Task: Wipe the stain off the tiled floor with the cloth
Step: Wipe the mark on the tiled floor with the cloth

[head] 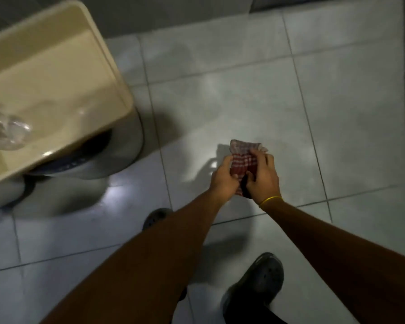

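Bunching the red checked cloth [243,160], both hands, left [222,177] and right [263,176], were closed on it above the tiled floor [255,101]. Wiping had not begun. Next came crouching; no stain was discernible.

Both forearms are bare, no sleeves showing. A thin yellow band [270,200] circles the wrist just behind the right hand [262,177]. Below the hands, dark perforated clogs [258,280] cover both feet.

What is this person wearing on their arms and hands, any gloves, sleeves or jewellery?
No gloves and no sleeves in view: both forearms are bare down to the left hand and the right hand. The only thing worn is a thin yellow band around the right wrist. No rings or watch can be made out in the dim light.
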